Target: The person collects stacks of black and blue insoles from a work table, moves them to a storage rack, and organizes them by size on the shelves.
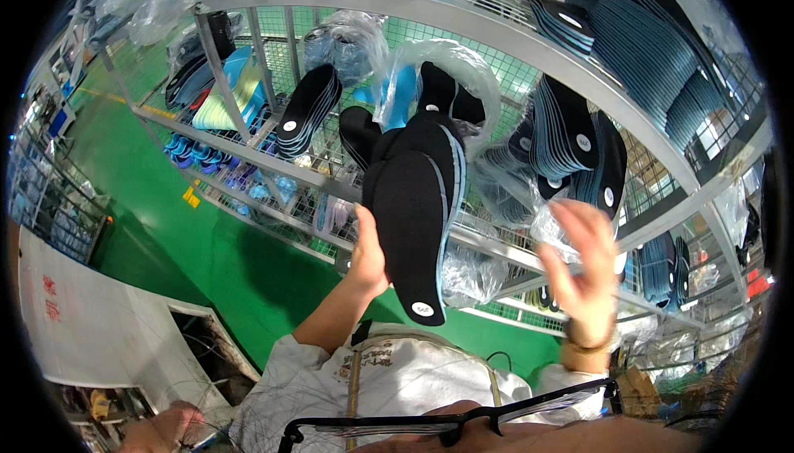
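My left hand (369, 261) is closed around the left edge of a stack of black insoles (407, 221) with light blue undersides. The stack is upright in front of the rack, heels down, and a round white sticker (423, 309) marks the lowest heel. The tops fan apart slightly. To the right, my right hand (585, 267) is raised with its fingers apart and nothing in it, a little blurred by motion. Behind that hand, clear plastic film (550, 225) lies on the middle shelf below another stack of black and blue insoles (562, 126).
A grey metal rack (430, 13) with mesh shelves spans the view. More insoles (308, 112) stand on its middle shelf beside an opened plastic bag (471, 60); further stacks (645, 60) fill the upper right. At left are a green floor (149, 180) and a white cabinet (91, 312).
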`<action>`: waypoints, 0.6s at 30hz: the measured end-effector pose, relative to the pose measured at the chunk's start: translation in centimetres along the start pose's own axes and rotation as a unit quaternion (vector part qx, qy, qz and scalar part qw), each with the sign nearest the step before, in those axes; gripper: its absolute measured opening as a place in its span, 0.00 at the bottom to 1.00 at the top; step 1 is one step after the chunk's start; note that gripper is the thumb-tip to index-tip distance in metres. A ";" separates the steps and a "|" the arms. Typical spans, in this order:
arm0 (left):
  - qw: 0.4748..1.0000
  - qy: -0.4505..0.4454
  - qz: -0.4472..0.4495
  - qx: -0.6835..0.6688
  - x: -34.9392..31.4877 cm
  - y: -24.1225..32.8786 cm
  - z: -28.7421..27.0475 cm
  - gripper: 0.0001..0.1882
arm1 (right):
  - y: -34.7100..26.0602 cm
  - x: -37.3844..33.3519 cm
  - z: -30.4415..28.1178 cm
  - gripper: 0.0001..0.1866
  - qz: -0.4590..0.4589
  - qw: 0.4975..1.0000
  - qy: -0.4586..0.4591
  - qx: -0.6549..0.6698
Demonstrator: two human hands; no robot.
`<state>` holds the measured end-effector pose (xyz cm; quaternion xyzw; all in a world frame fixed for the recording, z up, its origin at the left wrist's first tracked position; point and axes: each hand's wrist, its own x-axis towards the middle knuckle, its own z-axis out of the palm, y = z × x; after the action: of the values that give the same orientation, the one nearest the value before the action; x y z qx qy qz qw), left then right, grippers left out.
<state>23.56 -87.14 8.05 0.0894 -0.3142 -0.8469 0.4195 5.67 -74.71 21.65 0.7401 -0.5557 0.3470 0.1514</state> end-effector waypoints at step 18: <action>0.966 -0.122 -0.225 -0.025 3.3 -9.1 6.8 0.37 | -3.1 -10.7 7.2 0.19 0.188 0.953 0.238 0.021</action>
<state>12.67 -82.46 8.30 0.0433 -0.3135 -0.9316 0.1789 9.48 -70.37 9.71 0.5212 -0.6253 0.5469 0.1954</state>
